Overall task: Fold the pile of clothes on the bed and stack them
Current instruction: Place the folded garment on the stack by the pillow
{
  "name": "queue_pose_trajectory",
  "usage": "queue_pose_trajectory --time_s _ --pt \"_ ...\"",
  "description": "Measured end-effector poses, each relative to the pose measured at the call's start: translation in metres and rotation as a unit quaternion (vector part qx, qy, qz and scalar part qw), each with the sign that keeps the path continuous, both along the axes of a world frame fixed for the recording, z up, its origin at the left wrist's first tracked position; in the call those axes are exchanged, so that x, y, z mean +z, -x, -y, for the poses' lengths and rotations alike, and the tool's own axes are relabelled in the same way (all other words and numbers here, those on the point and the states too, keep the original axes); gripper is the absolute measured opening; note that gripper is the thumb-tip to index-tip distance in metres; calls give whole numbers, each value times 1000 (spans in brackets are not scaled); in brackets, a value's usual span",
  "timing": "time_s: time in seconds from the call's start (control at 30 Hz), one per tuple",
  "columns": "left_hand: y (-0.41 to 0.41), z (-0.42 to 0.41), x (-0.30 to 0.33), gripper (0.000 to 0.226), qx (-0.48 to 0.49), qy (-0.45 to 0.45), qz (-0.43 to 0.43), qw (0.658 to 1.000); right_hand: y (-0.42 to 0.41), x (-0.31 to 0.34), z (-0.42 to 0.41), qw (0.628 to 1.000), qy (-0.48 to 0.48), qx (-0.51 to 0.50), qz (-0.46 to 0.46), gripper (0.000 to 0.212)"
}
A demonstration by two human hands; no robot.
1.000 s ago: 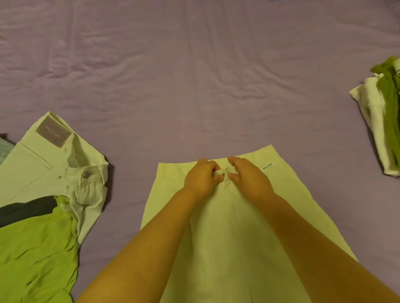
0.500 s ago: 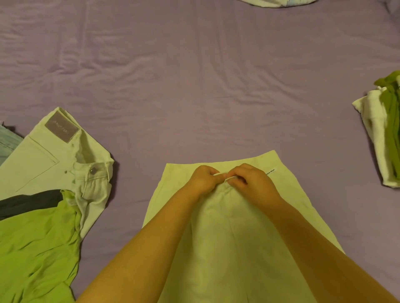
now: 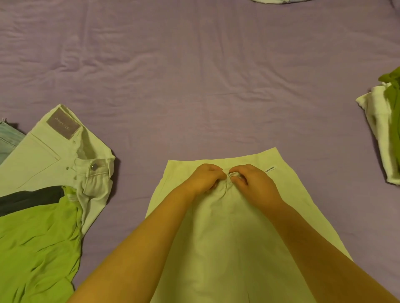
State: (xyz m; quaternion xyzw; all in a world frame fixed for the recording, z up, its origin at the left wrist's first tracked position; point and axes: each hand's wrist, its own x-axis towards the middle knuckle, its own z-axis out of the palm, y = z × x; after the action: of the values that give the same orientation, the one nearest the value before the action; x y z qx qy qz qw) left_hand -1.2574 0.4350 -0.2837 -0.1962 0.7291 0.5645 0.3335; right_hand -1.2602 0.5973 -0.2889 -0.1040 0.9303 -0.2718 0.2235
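A pale yellow-green skirt [image 3: 227, 238] lies flat on the purple bed sheet [image 3: 194, 75] in front of me, waistband away from me, with a small white label near its right end. My left hand [image 3: 205, 178] and my right hand [image 3: 253, 181] meet at the middle of the waistband. Both pinch a small bunched piece of fabric or drawstring there with curled fingers. My forearms cover much of the skirt's centre.
At the left lie cream jeans [image 3: 56, 155] with a grey patch, a dark garment [image 3: 28, 199] and a bright green top [image 3: 36, 248]. A white and green bundle [image 3: 383, 129] sits at the right edge. A pale item [image 3: 279, 1] pokes in at the top.
The view has tilted slightly, so everything sits lower in frame. My fingers have kept working at the waistband's middle, drawing closer together on the small bunch.
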Motion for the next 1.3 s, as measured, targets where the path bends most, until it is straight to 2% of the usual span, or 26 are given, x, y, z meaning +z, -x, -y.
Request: queue_pose_trajectory --time_s 0.07,0.17,0.4,0.57,0.67,0.93,1.07,1.2,1.3 --pt "-4 4 1 17 -18 -16 -10 1000 3 2 -2 1000 1 3 5 27" --pt "-10 4 -1 30 -18 -22 -49 998 7 6 -4 1000 7 18 14 26" --pt "-6 -3 -12 24 -36 64 -128 989 10 7 0 996 51 4 67 30" --pt "-7 -2 -15 23 -26 45 -107 993 9 4 0 998 31 16 56 28" --pt "-9 -2 -14 32 -5 20 -95 995 12 5 0 998 18 31 47 27" --pt "-6 -2 -16 28 -9 12 -111 994 13 5 -1 994 76 12 77 24" --pt "-7 0 -16 22 -22 0 -97 995 17 6 -5 990 101 -1 95 14" --pt "-8 1 -16 23 -66 14 -105 992 26 11 -7 988 82 38 123 22" --pt "-9 0 -16 24 -57 9 -102 993 31 12 -2 992 45 48 112 23"
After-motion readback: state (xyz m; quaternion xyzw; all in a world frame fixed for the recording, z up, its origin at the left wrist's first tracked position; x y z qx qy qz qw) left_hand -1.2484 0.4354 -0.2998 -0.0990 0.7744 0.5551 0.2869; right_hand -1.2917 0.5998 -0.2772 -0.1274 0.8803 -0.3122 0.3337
